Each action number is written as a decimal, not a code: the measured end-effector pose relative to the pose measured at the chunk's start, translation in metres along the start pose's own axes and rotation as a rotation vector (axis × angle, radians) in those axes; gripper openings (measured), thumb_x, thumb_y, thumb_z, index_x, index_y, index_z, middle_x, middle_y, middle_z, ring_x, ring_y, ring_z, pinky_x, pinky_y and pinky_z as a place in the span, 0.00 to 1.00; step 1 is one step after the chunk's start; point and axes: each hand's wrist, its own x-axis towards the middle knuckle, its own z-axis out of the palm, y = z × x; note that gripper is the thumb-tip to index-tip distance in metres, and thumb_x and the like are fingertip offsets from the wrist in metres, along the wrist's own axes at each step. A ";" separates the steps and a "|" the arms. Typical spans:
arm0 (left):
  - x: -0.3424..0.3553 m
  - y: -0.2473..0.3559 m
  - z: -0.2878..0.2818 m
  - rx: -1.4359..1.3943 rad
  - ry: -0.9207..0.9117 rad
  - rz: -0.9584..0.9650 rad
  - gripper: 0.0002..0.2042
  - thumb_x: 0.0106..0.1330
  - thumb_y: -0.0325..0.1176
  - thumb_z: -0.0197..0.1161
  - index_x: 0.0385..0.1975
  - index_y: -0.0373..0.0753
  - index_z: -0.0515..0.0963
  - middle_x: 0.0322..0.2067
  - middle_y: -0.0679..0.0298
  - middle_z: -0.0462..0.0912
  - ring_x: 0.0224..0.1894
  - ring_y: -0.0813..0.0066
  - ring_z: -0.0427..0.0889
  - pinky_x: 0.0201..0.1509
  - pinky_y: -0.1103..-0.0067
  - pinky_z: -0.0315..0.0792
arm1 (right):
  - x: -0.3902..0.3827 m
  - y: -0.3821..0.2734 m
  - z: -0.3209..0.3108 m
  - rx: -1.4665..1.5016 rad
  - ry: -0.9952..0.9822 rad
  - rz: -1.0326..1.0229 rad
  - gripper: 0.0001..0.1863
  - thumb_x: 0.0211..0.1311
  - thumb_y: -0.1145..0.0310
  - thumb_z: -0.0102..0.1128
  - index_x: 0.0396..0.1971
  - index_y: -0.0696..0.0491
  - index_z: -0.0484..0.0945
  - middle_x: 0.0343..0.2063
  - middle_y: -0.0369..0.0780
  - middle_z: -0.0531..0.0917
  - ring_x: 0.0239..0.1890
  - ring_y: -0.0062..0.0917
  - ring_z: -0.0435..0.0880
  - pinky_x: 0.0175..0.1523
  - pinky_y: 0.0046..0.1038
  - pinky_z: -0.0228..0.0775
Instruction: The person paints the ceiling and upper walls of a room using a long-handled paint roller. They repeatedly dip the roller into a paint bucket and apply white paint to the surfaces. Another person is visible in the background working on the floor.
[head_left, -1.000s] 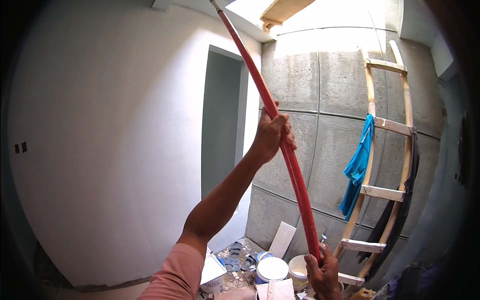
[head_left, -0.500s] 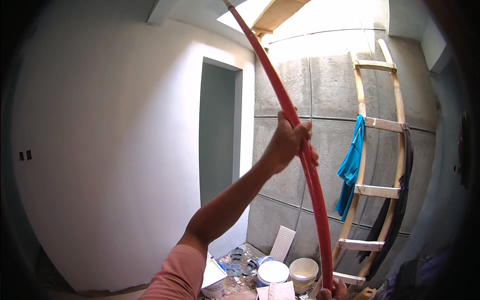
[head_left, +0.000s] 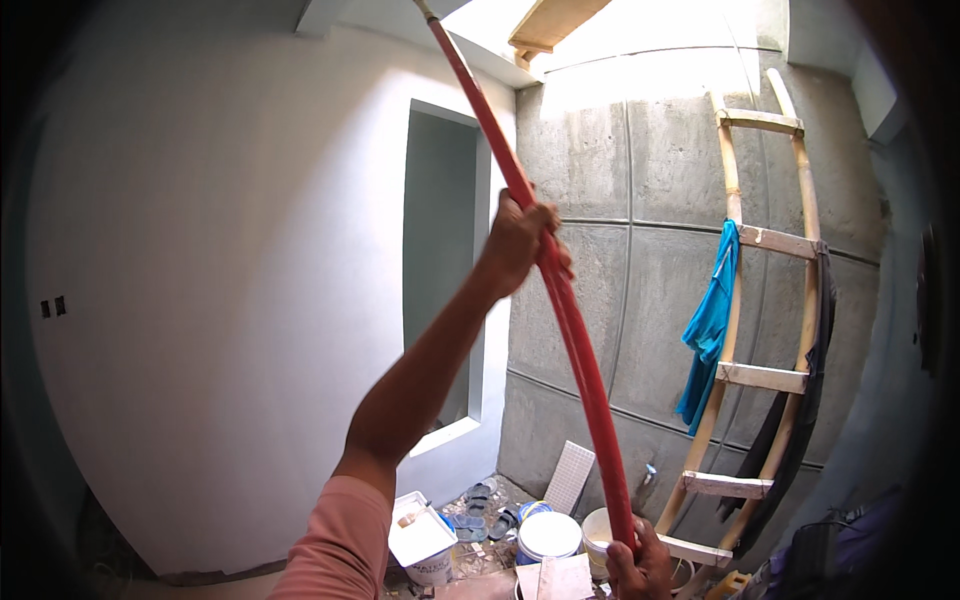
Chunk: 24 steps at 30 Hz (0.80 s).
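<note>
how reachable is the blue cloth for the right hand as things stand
Probably not: the right hand is closed around the red pole, and the blue cloth hangs farther away on the ladder.

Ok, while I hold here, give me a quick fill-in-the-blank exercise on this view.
1. The long pole is coloured ____.
2. The right hand grips it ____ the left hand.
3. The bright cloth on the ladder is ____.
4. The dark cloth hangs along the ladder's ____ rail.

Missing words: red; below; blue; right.
</note>
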 end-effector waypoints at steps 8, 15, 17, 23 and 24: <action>0.039 0.000 -0.088 0.030 0.089 0.009 0.10 0.62 0.29 0.51 0.36 0.34 0.57 0.23 0.61 0.68 0.14 0.69 0.75 0.17 0.65 0.78 | 0.074 -0.046 0.048 -0.008 -0.116 0.094 0.18 0.62 0.67 0.54 0.48 0.60 0.67 0.13 0.33 0.72 0.12 0.12 0.67 0.16 0.17 0.56; 0.048 0.004 -0.077 0.043 0.102 0.037 0.08 0.63 0.29 0.50 0.31 0.32 0.59 0.22 0.61 0.67 0.13 0.71 0.76 0.17 0.68 0.79 | 0.086 -0.032 0.034 -0.025 -0.150 0.023 0.18 0.63 0.67 0.52 0.50 0.59 0.65 0.14 0.32 0.71 0.12 0.11 0.66 0.15 0.16 0.55; 0.038 0.008 -0.061 0.077 0.106 0.055 0.08 0.64 0.29 0.49 0.33 0.33 0.58 0.22 0.60 0.67 0.14 0.69 0.77 0.18 0.67 0.79 | 0.072 -0.038 0.020 0.066 -0.156 0.120 0.19 0.63 0.68 0.52 0.51 0.59 0.64 0.14 0.32 0.70 0.11 0.11 0.65 0.14 0.16 0.55; 0.008 0.006 0.029 0.071 -0.052 -0.067 0.19 0.65 0.31 0.50 0.46 0.35 0.48 0.29 0.57 0.65 0.18 0.64 0.78 0.23 0.62 0.81 | -0.001 0.014 -0.042 0.061 -0.034 0.092 0.16 0.63 0.68 0.52 0.49 0.57 0.68 0.16 0.27 0.67 0.14 0.09 0.63 0.17 0.14 0.54; 0.000 0.008 0.040 0.120 -0.075 -0.073 0.20 0.65 0.32 0.50 0.47 0.33 0.47 0.29 0.57 0.65 0.19 0.63 0.79 0.24 0.63 0.82 | -0.010 0.009 -0.048 0.119 -0.031 0.086 0.16 0.63 0.67 0.52 0.48 0.56 0.68 0.16 0.27 0.67 0.14 0.09 0.63 0.16 0.14 0.53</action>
